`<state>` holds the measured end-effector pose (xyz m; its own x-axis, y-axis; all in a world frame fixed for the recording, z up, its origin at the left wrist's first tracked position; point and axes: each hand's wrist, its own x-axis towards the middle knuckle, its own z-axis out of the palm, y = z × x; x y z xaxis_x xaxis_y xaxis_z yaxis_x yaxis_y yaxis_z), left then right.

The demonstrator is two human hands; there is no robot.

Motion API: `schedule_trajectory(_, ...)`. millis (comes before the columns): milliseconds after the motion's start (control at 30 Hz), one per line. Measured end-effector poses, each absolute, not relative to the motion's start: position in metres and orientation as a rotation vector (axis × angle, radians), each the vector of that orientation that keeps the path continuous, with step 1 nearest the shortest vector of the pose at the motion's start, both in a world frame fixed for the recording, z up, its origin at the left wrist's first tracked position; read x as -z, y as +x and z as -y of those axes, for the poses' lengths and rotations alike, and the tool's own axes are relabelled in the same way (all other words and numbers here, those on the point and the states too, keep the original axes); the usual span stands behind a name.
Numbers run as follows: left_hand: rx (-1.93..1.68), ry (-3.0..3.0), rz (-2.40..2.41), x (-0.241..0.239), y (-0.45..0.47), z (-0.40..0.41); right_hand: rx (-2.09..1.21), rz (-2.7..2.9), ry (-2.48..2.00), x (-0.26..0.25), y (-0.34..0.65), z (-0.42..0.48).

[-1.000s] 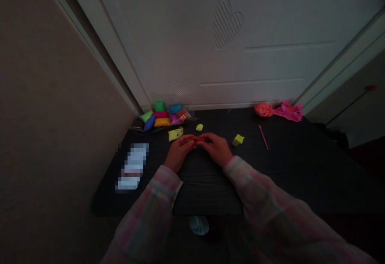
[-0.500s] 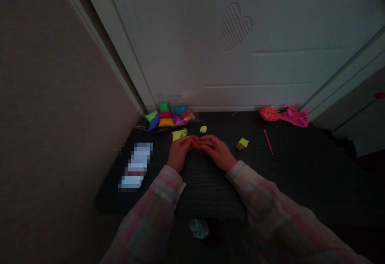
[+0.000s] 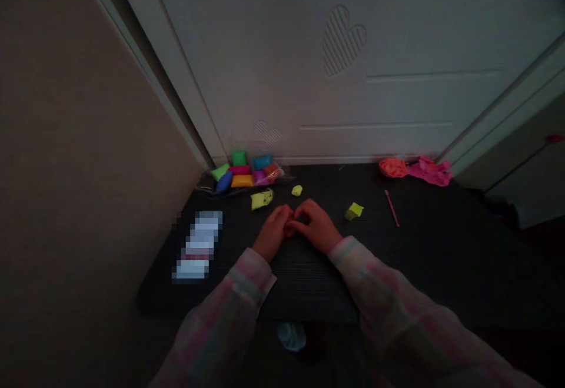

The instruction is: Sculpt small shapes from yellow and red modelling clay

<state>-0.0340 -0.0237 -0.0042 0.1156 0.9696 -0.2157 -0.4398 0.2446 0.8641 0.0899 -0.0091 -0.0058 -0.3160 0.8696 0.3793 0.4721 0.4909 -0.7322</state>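
Note:
Over the middle of the dark table, my left hand (image 3: 272, 232) and my right hand (image 3: 318, 227) meet at their fingertips. A small lump of red modelling clay (image 3: 289, 230) is pinched between them, mostly covered by the fingers. My left fingers curl round it, and my right thumb and forefinger press on it from the other side. Beyond my hands lie a small yellow clay lump (image 3: 297, 190) and a torn yellow clay packet (image 3: 262, 199). To the right of my right hand rests another yellow piece (image 3: 354, 211), angular in shape.
A clear bag of several coloured clay packets (image 3: 242, 180) lies at the back left. Left of my hands is a blurred-out bright rectangle (image 3: 198, 246). A thin pink stick (image 3: 391, 208), an orange ruffled ball (image 3: 393, 168) and pink crumpled material (image 3: 430, 171) lie right. A white door (image 3: 265, 52) stands behind.
My hands have drawn closer together and slightly nearer to me. The red clay, spread between the fingertips before, is now mostly hidden in them. The yellow packet shows more fully.

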Motion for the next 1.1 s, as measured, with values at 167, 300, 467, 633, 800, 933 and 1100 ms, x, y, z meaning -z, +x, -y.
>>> schedule_trajectory(167, -1.311, 0.485, -0.922, -0.008, -0.044, 0.019, -0.518, 2.176, -1.202, 0.006, 0.096, 0.008)
schedule_trajectory(300, -1.32, 0.49, -0.978, -0.01, -0.053, 0.017, -0.38, 2.287, -1.41, 0.011, 0.104, -0.003)
schedule_trajectory(467, -1.239, 0.634, -1.026, -0.002, -0.05, 0.015, -0.2, 2.216, -1.577, 0.011, 0.108, -0.017)
schedule_trajectory(633, -1.293, 0.729, -1.034, 0.001, -0.047, 0.011, -0.043, 2.167, -1.613, 0.003, 0.098, -0.02)
schedule_trajectory(800, -1.339, 0.752, -0.981, 0.002, -0.049, 0.013, -0.045, 2.19, -1.516, 0.009, 0.079, -0.025)
schedule_trajectory(933, -1.376, 0.865, -1.007, 0.007, -0.051, 0.012, -0.113, 2.151, -1.535, 0.015, 0.076, -0.033)
schedule_trajectory(1100, -1.409, 1.123, -1.156, 0.013, -0.049, 0.008, -0.164, 2.031, -1.499, 0.013, 0.084, -0.036)
